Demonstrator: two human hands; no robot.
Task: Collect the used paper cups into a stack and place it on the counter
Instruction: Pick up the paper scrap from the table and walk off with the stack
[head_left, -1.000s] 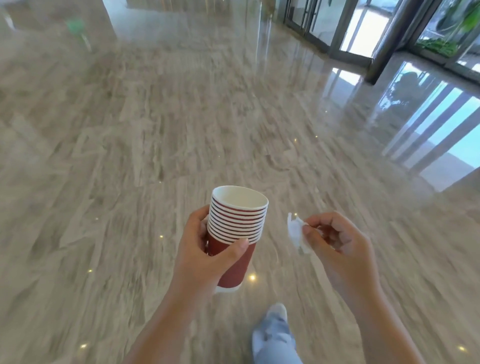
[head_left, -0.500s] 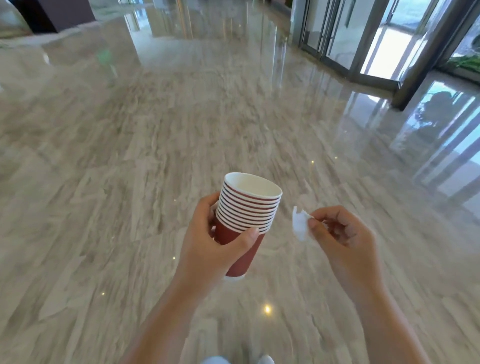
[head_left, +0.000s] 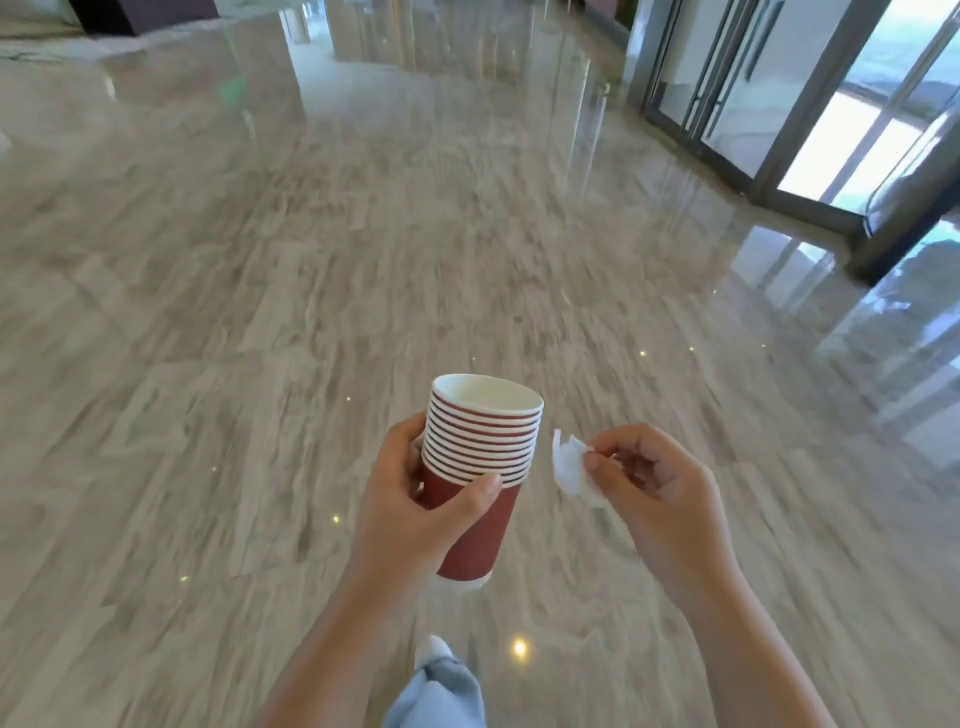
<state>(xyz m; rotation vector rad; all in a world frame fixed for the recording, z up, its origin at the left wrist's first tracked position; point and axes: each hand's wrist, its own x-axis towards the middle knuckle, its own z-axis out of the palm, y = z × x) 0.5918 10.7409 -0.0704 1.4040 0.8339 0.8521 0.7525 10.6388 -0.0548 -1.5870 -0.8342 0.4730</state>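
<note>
A stack of several red paper cups (head_left: 480, 470) with white rims is held upright and slightly tilted in front of me, above the floor. My left hand (head_left: 410, 509) wraps around the stack's side, thumb across the front. My right hand (head_left: 660, 499) is just right of the stack, pinching a small crumpled white paper scrap (head_left: 571, 465) between thumb and fingers. The top cup looks empty inside. No counter is in sight.
Polished grey marble floor (head_left: 260, 312) stretches ahead, blurred by motion. Glass doors with metal frames (head_left: 810, 104) stand at the right. A dark piece of furniture (head_left: 145, 10) sits at the far left. My leg in light jeans and a white shoe (head_left: 436, 675) shows below.
The view has moved forward across the floor and tilted up, showing more of the doors. Both hands keep their holds on the cup stack and the paper scrap.
</note>
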